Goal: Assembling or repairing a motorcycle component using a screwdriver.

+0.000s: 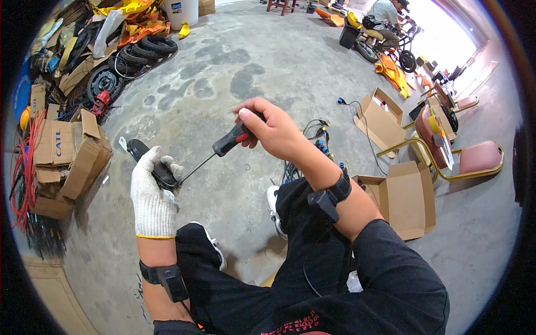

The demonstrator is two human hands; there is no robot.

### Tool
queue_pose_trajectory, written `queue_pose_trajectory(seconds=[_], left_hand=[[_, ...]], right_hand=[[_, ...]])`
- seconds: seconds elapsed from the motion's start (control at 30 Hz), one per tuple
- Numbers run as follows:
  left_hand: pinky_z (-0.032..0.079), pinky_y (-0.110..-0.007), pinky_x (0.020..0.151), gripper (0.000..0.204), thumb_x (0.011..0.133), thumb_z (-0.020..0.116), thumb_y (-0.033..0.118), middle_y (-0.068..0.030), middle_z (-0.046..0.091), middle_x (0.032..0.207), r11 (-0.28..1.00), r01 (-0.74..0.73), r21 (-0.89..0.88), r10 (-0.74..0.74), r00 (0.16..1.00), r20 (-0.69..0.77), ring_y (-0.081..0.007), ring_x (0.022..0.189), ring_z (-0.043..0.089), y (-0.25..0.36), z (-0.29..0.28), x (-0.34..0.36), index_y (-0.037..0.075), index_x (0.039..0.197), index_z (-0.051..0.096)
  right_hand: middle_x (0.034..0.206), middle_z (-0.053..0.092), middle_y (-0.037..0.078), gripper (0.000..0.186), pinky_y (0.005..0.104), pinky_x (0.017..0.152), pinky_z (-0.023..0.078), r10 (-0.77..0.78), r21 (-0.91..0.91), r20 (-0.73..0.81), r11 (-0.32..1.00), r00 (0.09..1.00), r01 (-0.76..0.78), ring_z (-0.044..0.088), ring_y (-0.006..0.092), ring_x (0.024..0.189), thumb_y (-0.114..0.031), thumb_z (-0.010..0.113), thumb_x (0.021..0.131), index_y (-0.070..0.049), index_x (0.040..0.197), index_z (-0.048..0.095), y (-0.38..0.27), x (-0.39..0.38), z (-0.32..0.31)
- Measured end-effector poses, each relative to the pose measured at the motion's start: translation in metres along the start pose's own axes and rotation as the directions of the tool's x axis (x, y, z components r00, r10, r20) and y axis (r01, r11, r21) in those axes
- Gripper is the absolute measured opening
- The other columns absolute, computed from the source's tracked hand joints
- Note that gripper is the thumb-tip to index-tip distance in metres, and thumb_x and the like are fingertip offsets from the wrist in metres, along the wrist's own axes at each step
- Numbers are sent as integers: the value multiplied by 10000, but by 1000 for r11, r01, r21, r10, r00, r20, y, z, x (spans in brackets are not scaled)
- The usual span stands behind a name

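Observation:
My left hand point(152, 181), in a white knit glove with a yellow cuff edge, is closed around a long black oval part point(164, 174). What kind of part it is I cannot make out. A small pale tab shows beside its upper left end. Bare, my right hand point(266, 125) grips the black and red handle of a screwdriver point(229, 139). The screwdriver's thin shaft slants down to the left, and its tip meets the lower right end of the black part. Both hands are held above the concrete floor, in front of my knees.
Opened cardboard boxes point(410, 195) and a bundle of cables point(321, 139) lie to the right, near a pink-seated chair point(478, 158). Cartons point(67, 151), tires point(159, 44) and orange panels crowd the left. Far right, a person point(385, 15) sits by a motorcycle frame.

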State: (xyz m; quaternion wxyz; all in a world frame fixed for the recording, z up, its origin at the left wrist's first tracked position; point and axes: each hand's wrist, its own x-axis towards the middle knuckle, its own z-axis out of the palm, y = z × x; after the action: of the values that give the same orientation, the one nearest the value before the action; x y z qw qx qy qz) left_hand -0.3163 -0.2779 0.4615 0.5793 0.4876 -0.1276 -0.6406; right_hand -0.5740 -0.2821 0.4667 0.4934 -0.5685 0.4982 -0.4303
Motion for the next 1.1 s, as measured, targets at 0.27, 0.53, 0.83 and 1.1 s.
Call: queue_pose_trajectory(seconds=[0.27,0.53,0.83,1.1], left_hand=[[516,-334,511,176,852,649,145,-83,602,732,998,-54,-8,54,998,-12,-216,557,588,-1,-1,1,53,937,526],[516,-324,490,181,855,661,154,-72,602,710,996,-79,34,79,997,-1,-204,537,581,-3,-1,1,57,922,524],[512,-321,486,173,848,665,167,-70,606,710,998,-51,34,52,998,-31,-206,544,589,1,1,-4,63,891,534],[486,-306,463,171,847,667,169,-64,603,709,994,-105,42,103,994,47,-201,534,581,2,-4,-4,66,887,537]], right_hand=[[822,628,60,359,268,606,509,-379,38,56,925,924,378,604,110,643,-259,577,969,-9,1225,548,-3,-3,-3],[870,650,79,395,277,633,526,16,-81,41,997,999,-13,644,143,679,-312,554,980,5,1217,549,-4,0,-3],[1142,614,112,463,314,952,485,-359,186,172,926,917,328,614,182,1087,-55,682,878,-3,1297,492,2,1,-8],[792,673,71,331,301,586,544,55,-95,127,995,990,-43,660,166,610,-286,651,939,2,1092,594,-6,-5,-8]])
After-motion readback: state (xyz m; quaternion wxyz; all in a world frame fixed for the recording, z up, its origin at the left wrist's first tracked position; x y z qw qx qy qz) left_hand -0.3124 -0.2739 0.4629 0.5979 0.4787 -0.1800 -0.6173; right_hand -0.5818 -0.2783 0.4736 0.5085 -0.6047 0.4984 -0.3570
